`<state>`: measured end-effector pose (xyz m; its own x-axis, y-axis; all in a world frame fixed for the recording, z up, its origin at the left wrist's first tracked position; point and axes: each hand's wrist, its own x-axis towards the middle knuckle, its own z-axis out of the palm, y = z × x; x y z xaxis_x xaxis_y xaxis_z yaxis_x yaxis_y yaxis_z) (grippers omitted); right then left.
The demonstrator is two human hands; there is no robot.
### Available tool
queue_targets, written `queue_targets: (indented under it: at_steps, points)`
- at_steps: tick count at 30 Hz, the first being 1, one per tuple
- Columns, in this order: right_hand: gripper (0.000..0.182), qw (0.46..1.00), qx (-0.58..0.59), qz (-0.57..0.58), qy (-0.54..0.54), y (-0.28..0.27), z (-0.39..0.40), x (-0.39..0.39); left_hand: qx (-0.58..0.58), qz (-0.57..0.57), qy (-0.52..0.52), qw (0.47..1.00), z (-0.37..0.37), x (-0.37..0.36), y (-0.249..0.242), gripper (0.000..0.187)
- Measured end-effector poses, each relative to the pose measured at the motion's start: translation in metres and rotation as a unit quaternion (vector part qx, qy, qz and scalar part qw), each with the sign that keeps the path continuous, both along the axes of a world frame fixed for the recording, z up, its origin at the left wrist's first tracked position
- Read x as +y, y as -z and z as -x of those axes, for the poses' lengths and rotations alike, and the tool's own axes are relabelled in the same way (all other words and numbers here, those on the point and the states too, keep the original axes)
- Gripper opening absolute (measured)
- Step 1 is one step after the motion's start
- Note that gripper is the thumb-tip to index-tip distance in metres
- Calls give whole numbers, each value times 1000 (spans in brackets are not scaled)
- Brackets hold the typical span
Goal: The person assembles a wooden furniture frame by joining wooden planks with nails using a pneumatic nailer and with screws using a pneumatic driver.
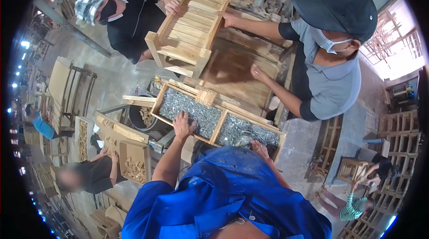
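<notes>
L hand (182,125) + R hand (260,149) at 1 tray (281,146); 2 compts (219,127).

The wooden tray (158,100), long, shallow and pale, sits just below the view's centre, open side up, its length running from 10 o'clock to 4 o'clock. A divider (219,126) splits it into two compartments. Small, silvery metal pieces (201,113) (too fine to tell apart) lie loosely heaped in both, toward 10 o'clock and 4 o'clock of the divider.
</notes>
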<state>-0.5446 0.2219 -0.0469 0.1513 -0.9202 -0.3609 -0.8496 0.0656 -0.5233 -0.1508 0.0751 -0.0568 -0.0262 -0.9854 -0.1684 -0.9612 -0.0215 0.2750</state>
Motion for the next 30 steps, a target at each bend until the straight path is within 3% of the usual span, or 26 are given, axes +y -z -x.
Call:
queue_targets:
  at_steps: [4, 5, 8, 9, 12, 14, 16, 17, 18, 20, 22, 25, 28, 30]
  points:
    - [49, 996, -38, 79, 9, -2, 2, 7, 11, 32, 11, 999, 2, 2, 0, 72]
    - [46, 999, -30, -10, -8, -4, 4, -2, -3, 1, 7, 1000, 6, 0, -8, 75]
    - [45, 999, -6, -41, -17, -16, 4, -6, 3, 11, 29, 1000, 3, 1, -6, 77]
    - [65, 997, -26, -65, -12, -12, 7, -9, 9, 6, 33, 999, 2, 0, -5, 80]
    - [67, 989, -91, -99, -61, -10, 26, -13, 18, -11, 45, 999, -2, -1, -5, 83]
    - [73, 992, -70, -86, -66, -1, 27, -18, 17, -12, 39, 999, -4, -4, -3, 85]
    - [77, 959, -70, -255, -103, -16, 32, -36, 29, -14, 45, 998, -4, -4, -4, 85]
    - [77, 978, -54, -186, -83, -16, 30, -25, 41, -20, 36, 998, -5, -5, -5, 83]
    - [77, 977, -53, -186, -86, -18, 34, -23, 42, -20, 33, 998, -4, -7, -5, 83]
    - [76, 992, -27, -87, -84, -20, 36, -19, 89, 65, -8, 994, -5, -10, -5, 79]
    - [71, 994, -63, -63, -63, -54, 35, -40, 101, 85, -3, 991, 0, -24, -35, 75]
    - [47, 949, -255, -113, 146, -84, 25, -80, 116, 159, 40, 980, 9, -68, -59, 77]
    - [43, 954, -216, 1, 206, -61, 16, -126, 232, 144, 44, 961, 18, -127, -81, 69]
    - [36, 940, -251, 43, 228, -41, 9, -162, 260, 168, 66, 949, 14, -174, -62, 60]
